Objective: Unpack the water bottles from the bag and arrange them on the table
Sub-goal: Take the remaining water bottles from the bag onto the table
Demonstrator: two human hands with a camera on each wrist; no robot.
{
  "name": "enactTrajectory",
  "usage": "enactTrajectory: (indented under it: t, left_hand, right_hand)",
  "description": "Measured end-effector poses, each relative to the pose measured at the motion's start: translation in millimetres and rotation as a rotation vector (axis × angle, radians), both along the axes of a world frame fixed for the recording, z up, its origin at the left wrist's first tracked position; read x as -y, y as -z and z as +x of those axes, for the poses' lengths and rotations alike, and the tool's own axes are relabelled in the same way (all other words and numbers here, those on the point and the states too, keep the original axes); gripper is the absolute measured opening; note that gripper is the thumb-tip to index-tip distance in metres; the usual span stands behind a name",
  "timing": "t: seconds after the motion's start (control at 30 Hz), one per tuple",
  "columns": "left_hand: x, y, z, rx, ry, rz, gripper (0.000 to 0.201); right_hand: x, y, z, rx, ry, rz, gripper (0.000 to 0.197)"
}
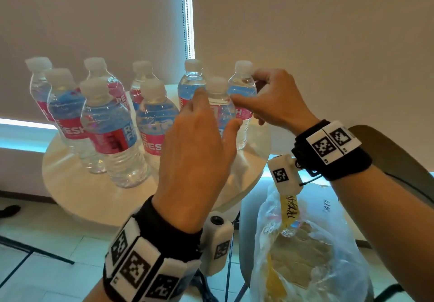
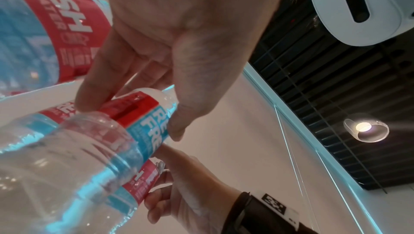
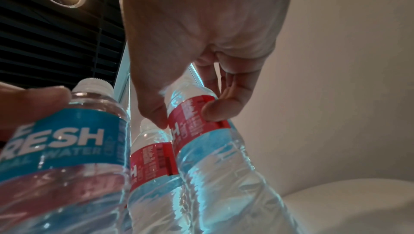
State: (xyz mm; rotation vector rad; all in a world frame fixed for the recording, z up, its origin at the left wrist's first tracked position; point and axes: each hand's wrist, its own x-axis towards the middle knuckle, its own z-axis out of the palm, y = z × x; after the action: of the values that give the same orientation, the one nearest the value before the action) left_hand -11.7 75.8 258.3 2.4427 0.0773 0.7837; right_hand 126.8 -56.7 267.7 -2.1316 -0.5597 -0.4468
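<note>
Several clear water bottles with red-and-blue labels stand on a round white table [image 1: 77, 198]. My left hand [image 1: 217, 109] grips the shoulder of the front right bottle [image 1: 219, 95] between fingers and thumb; in the left wrist view the hand [image 2: 130, 119] pinches that bottle's label [image 2: 147, 113]. My right hand [image 1: 245, 88] pinches the far right bottle [image 1: 243, 83] just below its cap; the right wrist view shows thumb and fingertip of this hand [image 3: 186, 119] on its red label [image 3: 190, 113]. Both bottles stand upright, side by side.
A clear plastic bag [image 1: 328, 243] with a yellow strip sits on a white seat below the table's right edge. Six other bottles [image 1: 110, 123] fill the table's left and back. A blind with a bead cord [image 1: 186, 15] hangs behind.
</note>
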Motion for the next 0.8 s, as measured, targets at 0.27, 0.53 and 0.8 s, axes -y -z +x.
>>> enactTrajectory:
  t: [0.27,0.53,0.8]
  left_hand:
    - [0.9,8.4,-7.0,0.041,0.029,-0.058,0.079]
    - [5.3,13.3,-33.1,0.402,0.134,0.045,0.047]
    - [75.2,98.2,-38.1,0.017,0.712,-0.274,0.013]
  right_hand:
    - [6.3,6.2,-4.1,0.004,-0.015,0.019,0.057]
    - [48.2,25.2,-29.6,-0.014,0.106,0.121,0.056]
    - [128.4,124.6,-106.3,-0.168,0.241,0.294,0.013]
